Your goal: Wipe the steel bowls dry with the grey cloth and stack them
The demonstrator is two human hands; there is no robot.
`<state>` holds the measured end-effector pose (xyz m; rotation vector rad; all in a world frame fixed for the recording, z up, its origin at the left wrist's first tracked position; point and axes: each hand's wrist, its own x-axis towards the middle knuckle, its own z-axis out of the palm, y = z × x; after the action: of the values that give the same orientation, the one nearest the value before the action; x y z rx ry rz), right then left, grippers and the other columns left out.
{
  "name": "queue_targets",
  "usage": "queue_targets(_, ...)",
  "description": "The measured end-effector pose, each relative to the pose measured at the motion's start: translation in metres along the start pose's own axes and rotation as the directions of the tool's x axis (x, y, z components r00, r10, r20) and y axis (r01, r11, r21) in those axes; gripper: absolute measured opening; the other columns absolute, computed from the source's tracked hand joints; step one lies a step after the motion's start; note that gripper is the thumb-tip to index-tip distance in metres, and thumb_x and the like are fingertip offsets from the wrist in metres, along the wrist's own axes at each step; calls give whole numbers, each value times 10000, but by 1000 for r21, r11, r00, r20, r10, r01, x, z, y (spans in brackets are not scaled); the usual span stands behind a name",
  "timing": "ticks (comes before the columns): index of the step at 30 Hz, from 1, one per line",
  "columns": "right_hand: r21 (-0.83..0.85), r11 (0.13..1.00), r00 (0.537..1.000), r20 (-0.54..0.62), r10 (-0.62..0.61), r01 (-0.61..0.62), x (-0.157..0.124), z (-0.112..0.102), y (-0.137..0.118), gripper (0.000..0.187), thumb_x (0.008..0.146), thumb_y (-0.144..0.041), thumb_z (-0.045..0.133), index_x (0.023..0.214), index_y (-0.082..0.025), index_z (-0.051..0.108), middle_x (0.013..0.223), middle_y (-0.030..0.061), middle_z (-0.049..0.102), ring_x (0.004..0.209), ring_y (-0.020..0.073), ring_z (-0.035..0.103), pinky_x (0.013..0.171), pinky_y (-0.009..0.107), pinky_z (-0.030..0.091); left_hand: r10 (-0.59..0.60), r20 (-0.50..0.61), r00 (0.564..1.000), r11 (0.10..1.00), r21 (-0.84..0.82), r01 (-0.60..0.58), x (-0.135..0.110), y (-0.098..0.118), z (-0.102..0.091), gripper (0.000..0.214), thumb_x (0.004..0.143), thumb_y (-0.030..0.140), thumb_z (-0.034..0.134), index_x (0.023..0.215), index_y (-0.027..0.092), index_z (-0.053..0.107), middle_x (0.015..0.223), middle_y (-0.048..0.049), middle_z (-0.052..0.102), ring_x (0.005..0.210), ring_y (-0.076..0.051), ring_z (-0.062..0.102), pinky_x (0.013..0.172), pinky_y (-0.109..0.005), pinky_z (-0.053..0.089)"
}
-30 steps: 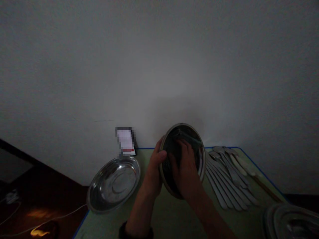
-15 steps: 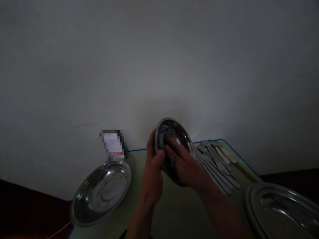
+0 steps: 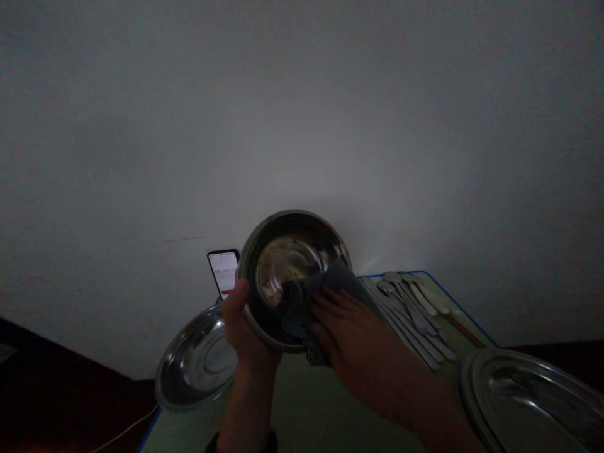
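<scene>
A round metal bowl (image 3: 302, 221) is held up over the table, tilted so its inside faces me. My left hand (image 3: 245, 327) grips its lower left rim, thumb on the near side and the other fingers hidden behind. A dark grey cloth (image 3: 337, 277) lies over the bowl's lower right rim and partly inside it. My right hand (image 3: 346, 330) presses flat on the cloth, its fingers stretched toward the bowl's middle. Light brownish patches show on the bowl's bottom.
At the left stands a shallow metal basin (image 3: 191, 371), with a lit phone (image 3: 221, 270) behind it against the wall. Spoons and other cutlery (image 3: 410, 314) lie at the right beside chopsticks (image 3: 465, 330). Stacked metal trays (image 3: 533, 402) stand front right on the green table (image 3: 306, 402).
The bowl has turned to face me and shifted left. My right hand has come out of its inside to the right rim, where the cloth now spreads under my fingers.
</scene>
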<state>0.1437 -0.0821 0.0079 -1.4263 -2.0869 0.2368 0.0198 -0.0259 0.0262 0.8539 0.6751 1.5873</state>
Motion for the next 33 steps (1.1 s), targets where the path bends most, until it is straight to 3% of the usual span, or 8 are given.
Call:
queue_targets(4,-148,986,987,-153,55,-78,12,10,33,478,907,-173,394,1368,-65,458,1453,167,404,1377,300,327,1133,545,274,-50,52,997,994,-95,55,-6,-6,10,425,662,362,643,1076,267,642,972,3,725,1096,-275,610,900,-361,510)
queue_targets(8,-5,1000,967,-255,25,-27,23,9,43,531,907,-121,336,1438,-120,347,1523,129,289,1425,246,204,1151,533,240,-131,117,984,987,-78,141,-13,-20,18,331,704,384,626,1001,245,673,996,-15,733,1132,-286,597,933,-384,497)
queue_targets(11,157,984,974,-222,-46,82,26,2,31,532,917,-126,333,1448,-159,328,1541,99,270,1432,202,189,1164,478,238,-178,50,983,981,-70,181,-12,-23,23,211,693,385,610,791,218,694,829,-19,746,1083,-286,626,912,-380,512)
queue_targets(16,313,909,961,-115,-251,275,23,-9,8,579,880,-48,362,1434,-216,351,1455,24,449,1354,121,378,1162,351,280,-214,-170,962,976,-77,204,-3,-13,22,177,704,304,558,598,207,661,538,11,665,897,-245,688,811,-330,557)
queue_targets(20,176,945,960,-2,-281,277,15,-10,8,594,886,-65,396,1442,-267,336,1513,7,356,1429,185,217,1167,431,255,-178,-196,964,981,-111,159,1,-6,18,184,718,300,553,587,227,660,548,28,668,849,-209,693,764,-290,567)
queue_targets(24,-21,986,987,4,-163,163,14,-3,22,575,911,-187,467,1453,-303,312,1568,21,203,1447,294,71,1143,560,230,-305,-119,945,952,-63,299,0,-5,15,158,659,314,574,605,205,674,613,-12,699,923,-271,679,795,-368,570)
queue_targets(30,-174,983,990,-117,-74,53,24,0,31,567,950,-362,406,1477,-210,263,1570,18,171,1448,270,100,1168,521,199,-166,-10,986,985,-53,165,-4,-8,13,150,659,346,622,623,204,656,710,-25,720,1021,-292,638,863,-386,541)
queue_targets(33,-208,978,983,-179,-40,2,24,-4,22,564,959,-339,370,1488,-208,226,1570,-9,151,1450,247,101,1182,496,178,29,-118,993,999,-32,-32,-10,-5,14,126,653,331,626,570,238,617,679,-2,707,1028,-273,625,864,-368,540)
